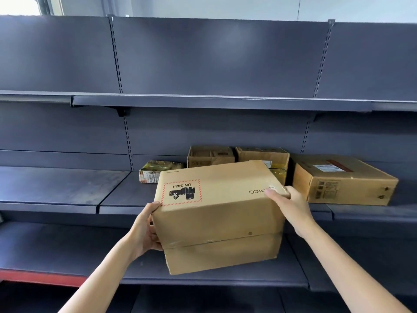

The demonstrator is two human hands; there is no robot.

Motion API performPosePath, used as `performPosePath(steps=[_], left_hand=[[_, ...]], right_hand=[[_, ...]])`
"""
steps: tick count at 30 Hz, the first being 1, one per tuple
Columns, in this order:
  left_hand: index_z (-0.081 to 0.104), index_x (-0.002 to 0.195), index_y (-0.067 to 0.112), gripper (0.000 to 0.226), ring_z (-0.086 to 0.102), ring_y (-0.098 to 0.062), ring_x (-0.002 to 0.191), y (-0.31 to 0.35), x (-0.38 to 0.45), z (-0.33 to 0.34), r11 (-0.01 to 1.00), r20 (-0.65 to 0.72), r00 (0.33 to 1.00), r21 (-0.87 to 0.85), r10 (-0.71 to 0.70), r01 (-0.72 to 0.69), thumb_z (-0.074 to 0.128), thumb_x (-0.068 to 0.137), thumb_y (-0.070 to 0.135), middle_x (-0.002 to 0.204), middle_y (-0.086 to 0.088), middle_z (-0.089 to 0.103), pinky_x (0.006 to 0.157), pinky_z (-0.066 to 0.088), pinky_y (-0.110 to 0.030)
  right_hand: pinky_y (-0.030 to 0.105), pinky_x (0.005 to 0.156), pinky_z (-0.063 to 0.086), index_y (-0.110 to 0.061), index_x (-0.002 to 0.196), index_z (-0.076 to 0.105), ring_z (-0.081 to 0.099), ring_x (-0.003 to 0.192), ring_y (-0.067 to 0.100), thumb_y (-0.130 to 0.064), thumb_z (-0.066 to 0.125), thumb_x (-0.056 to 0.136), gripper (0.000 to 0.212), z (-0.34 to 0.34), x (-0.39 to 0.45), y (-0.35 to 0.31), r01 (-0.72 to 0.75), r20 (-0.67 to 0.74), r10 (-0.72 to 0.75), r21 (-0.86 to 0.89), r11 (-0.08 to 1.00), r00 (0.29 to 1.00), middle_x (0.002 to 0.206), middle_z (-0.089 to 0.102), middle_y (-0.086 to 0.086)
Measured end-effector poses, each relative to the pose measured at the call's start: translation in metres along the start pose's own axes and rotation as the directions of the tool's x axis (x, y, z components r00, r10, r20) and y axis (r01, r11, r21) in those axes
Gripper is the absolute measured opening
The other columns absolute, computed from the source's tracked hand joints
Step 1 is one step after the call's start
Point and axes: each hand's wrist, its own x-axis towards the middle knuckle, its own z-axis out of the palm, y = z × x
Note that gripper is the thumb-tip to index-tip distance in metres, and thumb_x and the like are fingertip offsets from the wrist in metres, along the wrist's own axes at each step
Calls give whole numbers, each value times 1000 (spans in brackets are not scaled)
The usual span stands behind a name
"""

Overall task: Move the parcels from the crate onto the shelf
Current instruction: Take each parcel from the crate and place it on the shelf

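We hold a box (220, 213) in both hands in front of the shelf (67, 188), its far edge level with the shelf's front lip and not yet resting on it. Our left hand (144, 231) grips the near left corner, fingers under and thumb on top; our right hand (286, 203) clamps the far right top edge. The crate is out of view. Four parcels already sit at the back of the shelf: a wrapped packet (158, 171), two small boxes (209, 155) (264, 157) and a flat carton (343, 179) to the right. To do this well, we should lift the far edge over the lip, slide the box in left of the carton, and keep it level so it does not shove the smaller parcels behind.
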Motion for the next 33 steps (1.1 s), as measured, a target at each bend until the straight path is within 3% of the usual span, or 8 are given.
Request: performPosePath(steps=[8,13,19,22,27,29,31,33], left_hand=[[56,105,13,40,58,-35,85,-4,-2,4,1000,-2,1000,10,20,-20,43,88,47,92,-19,61,75,51,-45],[58,106,13,41,59,-36,85,-10,-2,1,999,-7,999,9,39,-39,45,86,47,93,-20,61,79,52,-49],[63,95,17,37,64,-23,56,-14,-5,7,997,-17,997,35,72,-71,45,87,48,56,-5,67,62,54,-36],[66,91,19,35,66,-24,58,-11,-9,15,991,1,995,92,102,-102,46,88,48,57,-5,69,63,55,-36],[67,101,20,39,66,-27,75,1,-25,35,970,20,990,198,143,-144,48,87,50,82,-9,71,62,54,-31],[66,102,29,35,68,-21,81,4,-32,44,950,45,981,244,187,-193,45,88,53,90,-1,73,61,52,-28],[62,97,43,26,63,-12,92,10,-38,54,920,82,965,292,247,-260,42,88,56,97,12,69,72,47,-29],[60,104,47,26,56,-2,102,19,-44,71,887,137,954,350,268,-300,43,87,58,105,22,62,83,41,-27]], right_hand=[[35,70,49,-23,88,58,60,88,13,-38,67,80,19,-5,-12,23,-17,32,16,25,1000,999,93,66,-4],[26,62,46,-27,87,58,61,86,9,-36,68,79,15,-2,-15,33,-1,24,0,44,999,1000,92,67,-8],[46,95,48,-13,129,47,56,110,24,-38,70,78,61,0,-13,45,-104,23,102,126,987,995,120,61,5],[47,92,47,-15,136,39,53,112,26,-42,74,70,79,-1,-14,54,-150,10,152,216,965,988,121,58,3],[50,80,51,-24,124,44,55,98,24,-34,75,71,63,-8,-18,69,-243,12,255,345,907,967,107,59,-4],[48,70,54,-24,111,53,58,94,26,-28,72,76,40,-12,-19,74,-266,13,289,429,863,957,107,61,1],[42,61,52,-24,97,54,58,88,25,-25,67,81,21,-19,-20,79,-282,8,326,519,807,945,98,60,-1],[48,68,52,-22,110,49,56,94,31,-26,62,86,28,-28,-20,88,-306,20,380,631,712,925,102,58,4]])
